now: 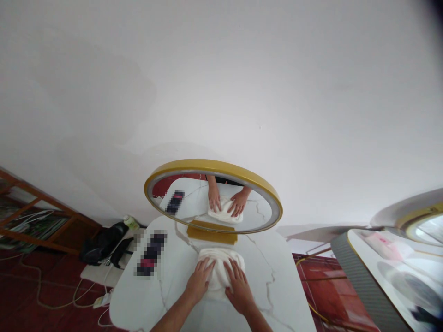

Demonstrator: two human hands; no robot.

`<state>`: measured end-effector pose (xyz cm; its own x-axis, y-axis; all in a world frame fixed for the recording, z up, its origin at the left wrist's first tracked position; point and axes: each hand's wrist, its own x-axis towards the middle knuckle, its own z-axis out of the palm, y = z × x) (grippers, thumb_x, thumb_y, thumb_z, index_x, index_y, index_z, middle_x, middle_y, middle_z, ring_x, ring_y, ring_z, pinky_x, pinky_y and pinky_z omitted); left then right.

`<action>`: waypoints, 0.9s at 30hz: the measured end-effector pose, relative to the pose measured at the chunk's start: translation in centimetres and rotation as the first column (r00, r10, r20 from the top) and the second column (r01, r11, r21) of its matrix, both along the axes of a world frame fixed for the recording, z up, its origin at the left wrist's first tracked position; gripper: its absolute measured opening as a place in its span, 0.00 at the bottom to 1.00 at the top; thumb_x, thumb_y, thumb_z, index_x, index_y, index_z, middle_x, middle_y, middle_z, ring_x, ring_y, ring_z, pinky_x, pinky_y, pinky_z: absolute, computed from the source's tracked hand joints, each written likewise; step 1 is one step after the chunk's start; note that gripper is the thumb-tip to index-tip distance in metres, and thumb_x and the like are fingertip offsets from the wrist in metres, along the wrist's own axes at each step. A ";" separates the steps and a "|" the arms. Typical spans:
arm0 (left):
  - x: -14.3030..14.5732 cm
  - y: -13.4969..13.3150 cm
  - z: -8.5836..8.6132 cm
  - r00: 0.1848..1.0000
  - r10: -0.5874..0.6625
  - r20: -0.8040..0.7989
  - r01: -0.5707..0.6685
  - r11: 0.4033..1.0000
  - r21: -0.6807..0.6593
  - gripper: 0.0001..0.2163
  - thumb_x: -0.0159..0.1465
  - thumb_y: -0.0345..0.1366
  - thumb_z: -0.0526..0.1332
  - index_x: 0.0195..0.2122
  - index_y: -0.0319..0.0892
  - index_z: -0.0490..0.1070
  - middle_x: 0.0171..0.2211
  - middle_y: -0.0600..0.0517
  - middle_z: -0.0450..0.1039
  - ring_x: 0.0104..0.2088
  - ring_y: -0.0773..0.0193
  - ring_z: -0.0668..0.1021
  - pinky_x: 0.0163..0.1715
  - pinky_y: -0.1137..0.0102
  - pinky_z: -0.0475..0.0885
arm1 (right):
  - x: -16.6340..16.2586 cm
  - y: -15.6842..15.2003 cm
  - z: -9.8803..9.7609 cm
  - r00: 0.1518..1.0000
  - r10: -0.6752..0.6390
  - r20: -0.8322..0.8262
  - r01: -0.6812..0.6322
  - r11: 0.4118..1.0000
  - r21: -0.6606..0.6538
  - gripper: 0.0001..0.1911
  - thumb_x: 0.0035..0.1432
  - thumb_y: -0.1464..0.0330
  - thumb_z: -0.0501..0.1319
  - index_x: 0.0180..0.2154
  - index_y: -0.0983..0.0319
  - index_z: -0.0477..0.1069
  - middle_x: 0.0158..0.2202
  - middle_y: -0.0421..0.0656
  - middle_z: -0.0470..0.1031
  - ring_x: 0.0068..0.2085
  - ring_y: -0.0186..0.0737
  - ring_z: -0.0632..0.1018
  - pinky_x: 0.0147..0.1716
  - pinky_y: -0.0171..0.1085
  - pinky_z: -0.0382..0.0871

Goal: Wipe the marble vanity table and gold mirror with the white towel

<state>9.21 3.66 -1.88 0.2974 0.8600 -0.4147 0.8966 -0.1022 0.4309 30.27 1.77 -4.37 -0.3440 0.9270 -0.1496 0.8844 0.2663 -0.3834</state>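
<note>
A white folded cloth (219, 259) lies on the white marble tabletop (273, 281), just in front of a round gold-framed mirror (213, 196). My left hand (200, 280) rests flat on the cloth's left side, fingers stretched out. Flat on its right side lies my right hand (237, 286), fingers spread. The mirror reflects both hands and the cloth.
A blurred-out dark object (151, 253) lies on the table to the left of the cloth. On the floor at left are a black bag (104, 242), a green-capped bottle (130, 222) and cables. A second table with a mirror (398, 263) stands at right.
</note>
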 end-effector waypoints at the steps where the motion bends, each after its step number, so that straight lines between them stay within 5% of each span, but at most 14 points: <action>1: 0.0 0.1 -0.1 1.000 0.007 0.000 -0.007 1.000 0.002 0.40 0.49 0.25 0.52 0.64 0.53 0.45 0.65 0.60 0.44 0.64 0.59 0.49 0.62 0.63 0.48 | 0.0 0.2 -0.1 1.000 0.002 0.002 -0.002 1.000 0.002 0.47 0.41 0.75 0.52 0.64 0.54 0.41 0.67 0.36 0.37 0.66 0.43 0.42 0.61 0.45 0.46; 9: 0.1 -0.4 -0.6 0.992 0.076 0.104 -0.083 0.995 0.060 0.38 0.47 0.24 0.51 0.63 0.51 0.51 0.64 0.59 0.48 0.63 0.61 0.51 0.62 0.65 0.46 | 0.1 0.8 0.7 0.998 0.042 0.045 -0.039 0.998 -0.058 0.45 0.43 0.69 0.54 0.64 0.57 0.43 0.67 0.40 0.38 0.66 0.46 0.42 0.61 0.47 0.45; 17: -0.8 0.3 -0.7 0.952 0.032 0.303 -0.056 0.996 0.071 0.37 0.43 0.23 0.51 0.58 0.46 0.60 0.60 0.54 0.57 0.61 0.61 0.55 0.62 0.65 0.46 | -2.3 1.4 2.8 0.995 0.073 0.064 -0.074 0.997 0.024 0.49 0.46 0.47 0.57 0.64 0.53 0.39 0.67 0.43 0.32 0.65 0.56 0.40 0.60 0.57 0.32; 22: -1.0 0.2 -0.2 0.932 0.001 0.363 -0.009 1.000 0.020 0.34 0.43 0.24 0.56 0.55 0.47 0.62 0.57 0.54 0.62 0.58 0.60 0.62 0.59 0.67 0.54 | -5.2 1.3 1.7 0.993 0.064 0.095 -0.061 0.998 -0.029 0.52 0.45 0.48 0.59 0.64 0.53 0.36 0.67 0.46 0.33 0.65 0.58 0.40 0.58 0.60 0.31; 27: -1.4 1.4 0.2 0.943 0.119 0.311 -0.135 0.990 0.033 0.21 0.52 0.27 0.53 0.48 0.44 0.67 0.51 0.52 0.68 0.54 0.60 0.67 0.57 0.67 0.59 | -6.3 1.2 0.7 0.990 -0.028 0.141 0.039 0.997 -0.071 0.44 0.50 0.54 0.59 0.64 0.49 0.38 0.67 0.42 0.36 0.65 0.58 0.43 0.57 0.61 0.37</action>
